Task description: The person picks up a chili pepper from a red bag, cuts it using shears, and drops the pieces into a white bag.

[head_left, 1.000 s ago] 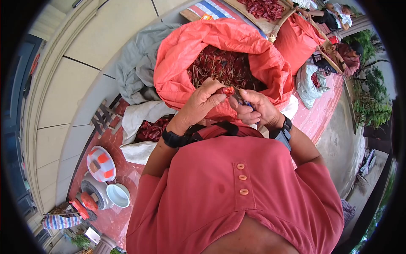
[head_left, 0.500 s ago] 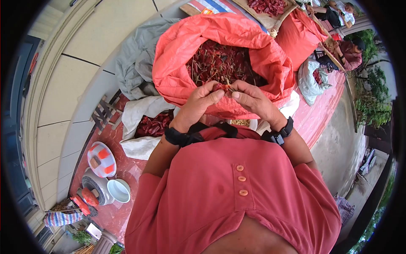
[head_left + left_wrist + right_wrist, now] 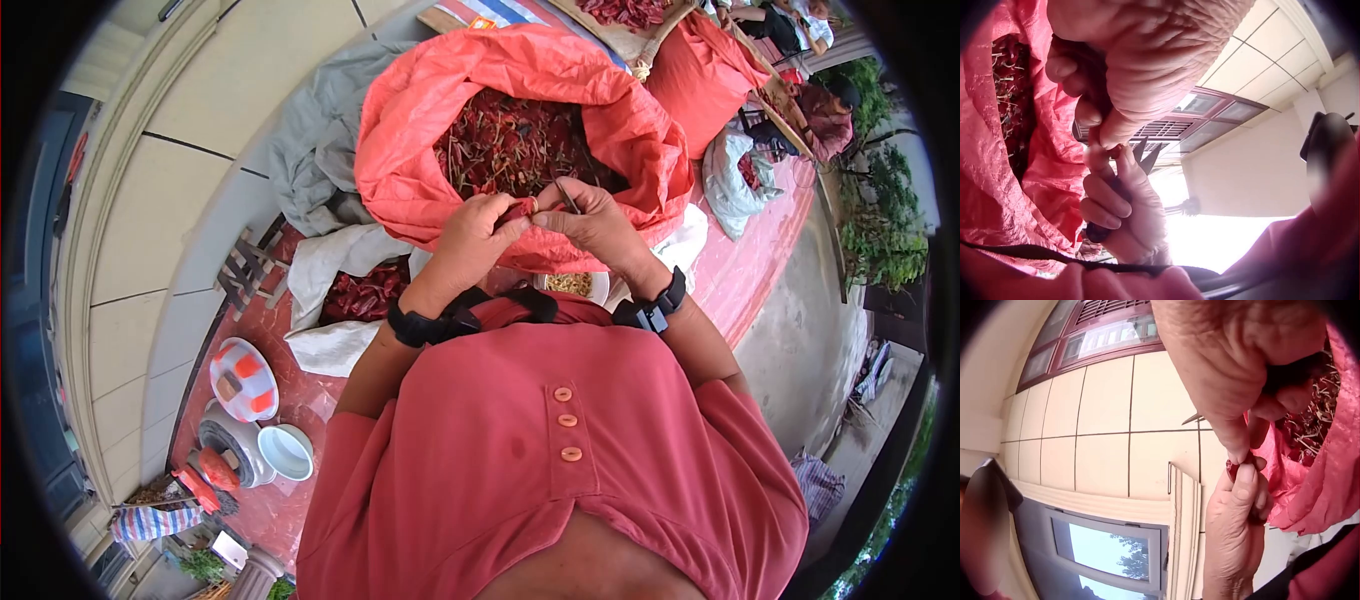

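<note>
In the head view my left hand (image 3: pixel 468 240) pinches a dried red chili (image 3: pixel 518 209) between thumb and fingers, over the near rim of a red sack (image 3: pixel 400 150). My right hand (image 3: pixel 605 232) meets it from the other side, thumb and index finger at the chili's end. A pair of scissors sits in that right hand; the blades (image 3: pixel 1149 159) stand apart past the thumb in the left wrist view, and a dark handle (image 3: pixel 1099 232) shows below the curled fingers. Most of the chili is hidden by the fingers.
Dried chilies and stems (image 3: pixel 510 145) fill the sack. A bowl of pale yellowish bits (image 3: pixel 570 284) stands under its near edge. At the left are a white sack of chilies (image 3: pixel 365 297), a basin (image 3: pixel 286 453) and a grey sack (image 3: pixel 310 150). Other people (image 3: pixel 828 120) sit far right.
A second ago the right hand was apart from the left, scissors at its fingers; it then came in and pinched the chili's end. The scissor blade now points up beside the right fingers.
</note>
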Demonstrator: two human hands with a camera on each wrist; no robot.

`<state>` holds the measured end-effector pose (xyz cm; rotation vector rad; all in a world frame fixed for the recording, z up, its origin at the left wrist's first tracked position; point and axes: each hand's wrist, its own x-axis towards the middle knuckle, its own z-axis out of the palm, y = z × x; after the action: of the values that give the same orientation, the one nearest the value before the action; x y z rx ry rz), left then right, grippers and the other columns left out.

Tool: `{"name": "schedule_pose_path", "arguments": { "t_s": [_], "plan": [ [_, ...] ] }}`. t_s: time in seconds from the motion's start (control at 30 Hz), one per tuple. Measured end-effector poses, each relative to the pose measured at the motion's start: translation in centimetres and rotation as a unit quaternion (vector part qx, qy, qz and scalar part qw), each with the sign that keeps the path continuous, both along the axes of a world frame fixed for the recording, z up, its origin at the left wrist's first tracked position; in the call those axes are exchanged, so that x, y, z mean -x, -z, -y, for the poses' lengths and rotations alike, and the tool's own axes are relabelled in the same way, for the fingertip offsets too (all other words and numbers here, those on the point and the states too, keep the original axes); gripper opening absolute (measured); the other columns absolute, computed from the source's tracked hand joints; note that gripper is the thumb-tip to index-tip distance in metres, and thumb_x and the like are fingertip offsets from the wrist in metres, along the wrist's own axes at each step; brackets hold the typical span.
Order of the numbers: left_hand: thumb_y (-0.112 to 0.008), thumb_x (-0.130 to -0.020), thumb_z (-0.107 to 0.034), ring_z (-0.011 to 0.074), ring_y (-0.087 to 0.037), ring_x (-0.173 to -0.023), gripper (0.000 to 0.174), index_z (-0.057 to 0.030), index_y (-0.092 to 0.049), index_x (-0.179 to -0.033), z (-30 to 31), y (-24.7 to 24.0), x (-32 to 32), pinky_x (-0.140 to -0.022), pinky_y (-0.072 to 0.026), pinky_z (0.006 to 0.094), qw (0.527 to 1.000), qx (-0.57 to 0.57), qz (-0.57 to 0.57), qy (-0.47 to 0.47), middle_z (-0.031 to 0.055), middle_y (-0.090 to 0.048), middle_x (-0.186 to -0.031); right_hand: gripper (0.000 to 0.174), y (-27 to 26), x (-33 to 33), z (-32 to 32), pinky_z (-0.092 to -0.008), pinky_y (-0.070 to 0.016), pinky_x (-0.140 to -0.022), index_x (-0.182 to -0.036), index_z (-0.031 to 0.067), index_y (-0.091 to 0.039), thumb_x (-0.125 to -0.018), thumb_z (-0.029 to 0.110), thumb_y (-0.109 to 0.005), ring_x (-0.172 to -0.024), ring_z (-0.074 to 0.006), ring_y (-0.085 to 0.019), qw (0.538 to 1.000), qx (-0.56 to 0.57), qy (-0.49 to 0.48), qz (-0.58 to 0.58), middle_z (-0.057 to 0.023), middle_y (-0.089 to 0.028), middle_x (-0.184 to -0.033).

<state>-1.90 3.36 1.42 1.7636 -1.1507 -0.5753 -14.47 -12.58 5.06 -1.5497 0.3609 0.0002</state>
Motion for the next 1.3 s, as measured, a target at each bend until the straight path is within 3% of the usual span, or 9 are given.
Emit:
{"name": "schedule_pose_path", "arguments": {
  "t_s": [0.23, 0.33, 0.4, 0.53, 0.6, 0.73, 0.9, 1.2, 1.3],
  "plan": [
    [-0.063, -0.087, -0.018, 0.0136, -0.047, -0.061, 0.019, -0.0002, -0.058, -0.092, 0.1, -0.5, -0.1, -0.057, -0.0389, 0.0291, 0.993, -0.057, -0.103, -0.033, 0.0054, -0.053, -0.071, 0.006, -0.4, -0.9, -1.6, -0.0316, -0.0474, -0.058, -0.089, 0.0076, -0.057, -0.086, 0.004, -0.061, -0.067, -0.0220, -0.058, 0.824, 0.532, -0.048, 0.190, -0.0069, -0.054, -0.081],
    [-0.062, -0.089, -0.019, 0.0059, -0.039, -0.056, 0.016, -0.0049, -0.059, -0.093, -0.3, -2.9, -0.7, -0.050, -0.0325, 0.0260, 0.915, -0.042, -0.402, 0.005, -0.0033, -0.052, -0.072, 0.003, 0.6, -1.9, -1.4, -0.0286, -0.0413, -0.047, -0.089, 0.0091, -0.058, -0.089, 0.007, -0.060, -0.054, -0.0164, -0.052, 0.901, 0.351, 0.020, 0.255, -0.0030, -0.055, -0.078],
    [-0.062, -0.090, -0.020, 0.0030, -0.036, -0.058, 0.014, -0.0071, -0.059, -0.096, -1.0, -2.6, -1.8, -0.051, -0.0299, 0.0237, 0.873, -0.026, -0.483, 0.061, -0.0071, -0.050, -0.074, 0.002, -0.7, -1.7, -0.6, -0.0245, -0.0365, -0.046, -0.090, 0.0100, -0.058, -0.091, 0.008, -0.058, -0.050, -0.0104, -0.045, 0.995, -0.029, 0.018, 0.094, -0.0008, -0.055, -0.076],
    [-0.061, -0.090, -0.021, 0.0016, -0.038, -0.063, 0.016, -0.0064, -0.060, -0.097, -1.7, -1.4, -2.7, -0.055, -0.0314, 0.0202, 0.791, 0.028, -0.592, 0.149, -0.0073, -0.050, -0.077, 0.003, -0.3, -1.9, -0.8, -0.0177, -0.0269, -0.045, -0.094, 0.0108, -0.057, -0.095, 0.009, -0.055, -0.048, -0.0012, -0.032, 0.883, -0.465, 0.067, 0.003, 0.0012, -0.054, -0.081],
    [-0.060, -0.091, -0.021, 0.0022, -0.042, -0.067, 0.017, -0.0055, -0.060, -0.098, -2.8, -1.3, -1.8, -0.059, -0.0344, 0.0192, 0.828, -0.026, -0.527, 0.192, -0.0060, -0.053, -0.079, 0.004, 1.4, -2.2, 1.9, -0.0168, -0.0276, -0.043, -0.097, 0.0098, -0.057, -0.095, 0.008, -0.054, -0.049, 0.0001, -0.035, 0.808, -0.583, 0.064, 0.062, -0.0028, -0.054, -0.091],
    [-0.060, -0.089, -0.028, 0.0095, -0.052, -0.065, 0.023, -0.0077, -0.061, -0.101, -6.3, -1.0, -2.6, -0.057, -0.0389, 0.0232, 0.917, -0.062, -0.380, 0.108, -0.0028, -0.058, -0.075, 0.006, -1.8, 1.8, 4.5, -0.0172, -0.0311, -0.042, -0.095, 0.0068, -0.056, -0.091, 0.010, -0.059, -0.050, -0.0027, -0.041, 0.964, -0.239, 0.105, 0.039, -0.0048, -0.057, -0.082],
    [-0.067, -0.079, -0.025, 0.0292, -0.061, -0.082, 0.029, -0.0118, -0.063, -0.104, -16.0, 10.7, -4.9, -0.072, -0.0456, 0.0414, 0.961, -0.263, 0.081, -0.009, 0.0082, -0.065, -0.090, 0.010, -0.5, 10.3, 4.1, -0.0163, -0.0331, -0.044, -0.087, 0.0071, -0.060, -0.083, 0.009, -0.069, -0.053, -0.0024, -0.047, 0.984, -0.080, 0.110, -0.118, -0.0024, -0.063, -0.084],
    [-0.075, -0.070, -0.027, 0.0307, -0.058, -0.098, 0.037, -0.0160, -0.064, -0.104, -19.8, 19.5, -2.9, -0.086, -0.0424, 0.0487, 0.897, -0.379, 0.171, -0.151, 0.0081, -0.065, -0.101, 0.008, 16.7, 19.8, 2.9, -0.0173, -0.0338, -0.046, -0.082, 0.0127, -0.060, -0.082, 0.006, -0.063, -0.060, -0.0015, -0.047, 0.942, -0.028, 0.204, -0.264, 0.0075, -0.059, -0.081],
    [-0.068, -0.078, -0.026, 0.0198, -0.062, -0.083, 0.030, -0.0059, -0.063, -0.100, -14.7, 13.3, -5.9, -0.073, -0.0485, 0.0336, 0.917, -0.366, -0.151, 0.039, 0.0085, -0.065, -0.091, 0.006, 18.1, 21.5, 2.6, -0.0180, -0.0339, -0.044, -0.086, 0.0126, -0.061, -0.084, 0.007, -0.060, -0.062, -0.0036, -0.053, 0.926, 0.025, 0.229, -0.298, 0.0045, -0.062, -0.087]
  ]
}}
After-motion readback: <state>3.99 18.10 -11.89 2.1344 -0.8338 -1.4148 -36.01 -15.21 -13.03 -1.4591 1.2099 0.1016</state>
